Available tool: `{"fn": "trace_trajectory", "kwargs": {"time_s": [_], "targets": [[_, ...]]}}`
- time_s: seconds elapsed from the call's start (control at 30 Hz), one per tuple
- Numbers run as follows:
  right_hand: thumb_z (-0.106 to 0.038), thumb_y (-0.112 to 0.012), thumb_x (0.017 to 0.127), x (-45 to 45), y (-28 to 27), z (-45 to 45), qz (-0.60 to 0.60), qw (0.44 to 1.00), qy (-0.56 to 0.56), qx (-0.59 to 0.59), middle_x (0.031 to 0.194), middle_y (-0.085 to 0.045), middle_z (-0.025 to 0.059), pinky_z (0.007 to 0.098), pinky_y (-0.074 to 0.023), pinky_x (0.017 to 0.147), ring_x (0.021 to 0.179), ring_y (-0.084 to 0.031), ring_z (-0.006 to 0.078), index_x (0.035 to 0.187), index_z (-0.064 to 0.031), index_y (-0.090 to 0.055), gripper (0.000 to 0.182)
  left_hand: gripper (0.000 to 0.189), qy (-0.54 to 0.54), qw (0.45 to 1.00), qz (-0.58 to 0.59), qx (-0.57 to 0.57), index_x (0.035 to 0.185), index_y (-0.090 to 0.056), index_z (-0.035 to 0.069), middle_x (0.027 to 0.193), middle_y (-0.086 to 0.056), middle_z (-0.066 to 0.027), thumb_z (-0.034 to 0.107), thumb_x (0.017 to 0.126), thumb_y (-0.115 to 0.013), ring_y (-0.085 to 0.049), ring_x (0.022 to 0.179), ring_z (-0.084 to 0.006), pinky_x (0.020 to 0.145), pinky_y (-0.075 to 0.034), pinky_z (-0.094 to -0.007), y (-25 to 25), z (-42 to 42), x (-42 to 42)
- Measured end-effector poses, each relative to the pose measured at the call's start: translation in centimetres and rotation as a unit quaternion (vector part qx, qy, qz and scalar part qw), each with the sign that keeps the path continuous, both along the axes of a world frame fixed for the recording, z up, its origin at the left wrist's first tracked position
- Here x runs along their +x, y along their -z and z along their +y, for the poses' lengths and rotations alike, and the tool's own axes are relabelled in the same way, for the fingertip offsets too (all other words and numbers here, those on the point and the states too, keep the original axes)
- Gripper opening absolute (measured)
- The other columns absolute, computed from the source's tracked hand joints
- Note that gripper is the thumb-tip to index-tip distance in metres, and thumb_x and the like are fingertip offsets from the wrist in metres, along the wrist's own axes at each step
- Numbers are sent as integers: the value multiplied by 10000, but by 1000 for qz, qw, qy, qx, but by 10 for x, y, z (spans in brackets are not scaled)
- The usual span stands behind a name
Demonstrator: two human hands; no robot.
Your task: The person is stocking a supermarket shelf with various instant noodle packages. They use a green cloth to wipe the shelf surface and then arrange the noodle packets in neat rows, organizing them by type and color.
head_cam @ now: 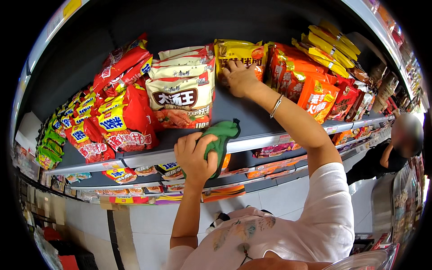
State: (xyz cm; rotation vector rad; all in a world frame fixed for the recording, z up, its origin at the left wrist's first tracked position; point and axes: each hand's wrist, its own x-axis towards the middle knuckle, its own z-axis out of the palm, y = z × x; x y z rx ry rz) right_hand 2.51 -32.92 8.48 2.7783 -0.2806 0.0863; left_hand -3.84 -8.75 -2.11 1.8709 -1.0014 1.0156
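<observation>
My left hand [195, 158] grips a green cloth [221, 135] with dark edging at the front lip of a dark grey shelf [253, 116]. Part of the cloth hangs below the lip. Farther in, my right hand [241, 77], a bangle on its wrist, lies with spread fingers against the front of a yellow instant-noodle packet [241, 49]. Left of that packet, cream-and-red noodle packets [179, 98] stand in a row, close above the cloth. Bare shelf surface shows between the cloth and my right forearm.
Red noodle bags [126, 121] are stacked on the left, beside green packets [50, 148]. Orange packets [317, 96] and yellow packets [330, 49] fill the right. Lower shelves [280, 168] hold more goods. Another person [378, 162] is in the aisle at far right.
</observation>
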Motion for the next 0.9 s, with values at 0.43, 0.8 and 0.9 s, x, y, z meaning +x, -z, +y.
{"fn": "trace_trajectory", "kwargs": {"time_s": [0.43, 0.8, 0.9], "targets": [[-162, -785, 799, -168, -103, -71, -451, 862, -207, -99, 934, -665, 41, 369, -550, 743, 882, -657, 269, 892, -126, -683, 143, 277, -1, 1000, 16, 6, 935, -730, 162, 986, -626, -68, 162, 715, -562, -533, 868, -294, 781, -411, -416, 4, 4, 0], [-198, -716, 874, -263, -133, -333, -443, 887, 51, 121, 1300, -635, 144, 361, -523, 863, 1042, -644, 250, 1386, -146, -572, 535, 269, -21, 1000, 9, 0, 909, -725, 125, 953, -641, -93, 147, 714, -540, -542, 874, -293, 783, -420, -409, 1, -6, -5], [-195, -729, 864, -243, -133, -350, -414, 897, 10, 152, 1264, -659, 145, 339, -547, 814, 929, -692, 208, 1444, -102, -520, 623, 265, -24, 1000, 9, 0, 906, -722, 116, 950, -639, -98, 139, 713, -542, -540, 875, -295, 792, -413, -409, 0, -5, -6]]}}
